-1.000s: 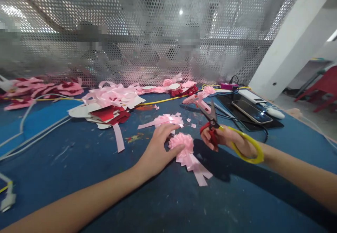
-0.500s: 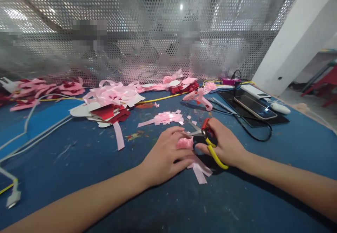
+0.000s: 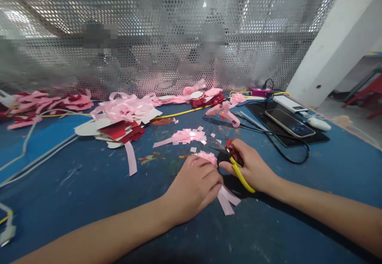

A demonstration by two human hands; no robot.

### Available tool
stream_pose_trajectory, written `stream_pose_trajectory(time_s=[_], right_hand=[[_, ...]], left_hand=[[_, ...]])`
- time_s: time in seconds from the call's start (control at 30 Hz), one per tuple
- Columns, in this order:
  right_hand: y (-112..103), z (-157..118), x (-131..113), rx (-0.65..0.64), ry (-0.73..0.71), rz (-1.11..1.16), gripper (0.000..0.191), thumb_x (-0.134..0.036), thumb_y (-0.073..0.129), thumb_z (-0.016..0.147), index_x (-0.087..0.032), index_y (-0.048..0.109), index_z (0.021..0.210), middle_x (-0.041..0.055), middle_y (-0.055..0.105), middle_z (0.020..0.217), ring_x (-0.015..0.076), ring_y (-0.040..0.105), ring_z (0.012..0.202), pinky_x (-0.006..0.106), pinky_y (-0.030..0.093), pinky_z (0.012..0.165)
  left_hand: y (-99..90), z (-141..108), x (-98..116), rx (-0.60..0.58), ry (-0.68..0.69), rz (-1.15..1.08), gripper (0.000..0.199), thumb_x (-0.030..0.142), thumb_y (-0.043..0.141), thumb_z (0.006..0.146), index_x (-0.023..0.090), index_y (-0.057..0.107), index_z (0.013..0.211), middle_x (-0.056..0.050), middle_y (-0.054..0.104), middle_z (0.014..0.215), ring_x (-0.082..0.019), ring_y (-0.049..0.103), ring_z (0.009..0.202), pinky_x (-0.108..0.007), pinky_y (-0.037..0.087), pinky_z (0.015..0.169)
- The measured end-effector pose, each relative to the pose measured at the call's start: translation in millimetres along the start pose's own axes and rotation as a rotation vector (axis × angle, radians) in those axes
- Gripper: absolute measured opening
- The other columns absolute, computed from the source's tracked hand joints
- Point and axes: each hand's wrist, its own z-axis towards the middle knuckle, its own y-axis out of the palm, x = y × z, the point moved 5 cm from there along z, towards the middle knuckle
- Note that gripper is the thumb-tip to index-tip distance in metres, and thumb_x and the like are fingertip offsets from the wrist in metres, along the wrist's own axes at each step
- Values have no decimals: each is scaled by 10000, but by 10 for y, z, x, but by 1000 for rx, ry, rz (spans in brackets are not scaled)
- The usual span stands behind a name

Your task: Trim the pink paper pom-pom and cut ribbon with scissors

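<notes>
My left hand (image 3: 197, 184) rests low over the table, its fingers curled on a pink ruffled ribbon piece (image 3: 209, 157) that is mostly covered. Two pale pink ribbon tails (image 3: 226, 202) stick out below these fingers. In my right hand (image 3: 253, 166) are scissors (image 3: 243, 178) with yellow and red handles. Their blades point left, just above the ribbon piece. Beyond my hands lies a strip of frilled pink ribbon (image 3: 188, 136) with a plain tail on its left. Small cut ribbon squares (image 3: 193, 150) are scattered between it and the scissors.
A pink glue gun (image 3: 223, 113) lies beyond the scissors, its black cord looping right. A phone (image 3: 289, 122) and a power bank (image 3: 289, 104) are on the right. At left are ribbon loops (image 3: 125, 107) over red and white cut pieces (image 3: 119, 131). Perforated metal (image 3: 167, 57) stands behind.
My left hand has drawn slightly nearer, its fingers more curled over the ribbon piece. The scissor blades sit clear of the fingers now, and another small ribbon square shows on the table.
</notes>
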Motion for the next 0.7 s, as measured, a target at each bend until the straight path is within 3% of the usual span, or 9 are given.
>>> stream_pose_trajectory(time_s=[0.1, 0.2, 0.3, 0.37, 0.47, 0.7], right_hand=[[6, 5, 15, -16, -2, -22, 242, -379, 602, 759, -211, 436, 810, -20, 489, 683, 128, 421, 576, 234, 322, 506], [-35, 19, 27, 1, -52, -104, 254, -381, 596, 765, -211, 428, 850, 13, 508, 768, 155, 461, 647, 258, 371, 551], [-90, 26, 21, 46, -150, -223, 305, -391, 607, 752, -196, 424, 898, 77, 516, 892, 211, 487, 784, 325, 423, 658], [-99, 21, 16, 62, -194, -275, 341, -390, 621, 731, -186, 424, 920, 105, 518, 927, 242, 487, 837, 364, 436, 706], [-62, -1, -11, 48, -244, -305, 351, -365, 628, 715, -181, 433, 942, 116, 536, 931, 255, 495, 845, 384, 454, 721], [-12, -86, -86, 21, -375, -316, 309, -272, 569, 746, -168, 468, 1019, 143, 576, 1046, 269, 536, 953, 414, 484, 800]], left_hand=[[-56, -24, -138, 29, -182, -301, 125, 200, 439, 871, 189, 554, 823, -26, 605, 850, -162, 534, 841, -322, 408, 790], [-62, -95, -302, 83, -352, -677, 216, 264, 357, 923, 198, 531, 813, -9, 576, 805, -124, 524, 731, -263, 428, 674], [-69, -159, -428, 222, -385, -928, 219, 369, 381, 921, 215, 522, 857, -11, 564, 822, -125, 538, 760, -255, 451, 685], [-70, -182, -481, 274, -374, -957, 230, 389, 541, 848, 249, 504, 1026, -27, 570, 960, -146, 558, 871, -269, 472, 753], [-82, -189, -528, 268, -370, -846, 552, 320, 710, 727, 309, 440, 1208, -40, 543, 1115, -164, 553, 964, -277, 481, 806], [-190, -184, -588, 351, -310, -621, 327, 241, 749, 693, 266, 634, 997, -13, 619, 966, -147, 569, 915, -274, 452, 849]])
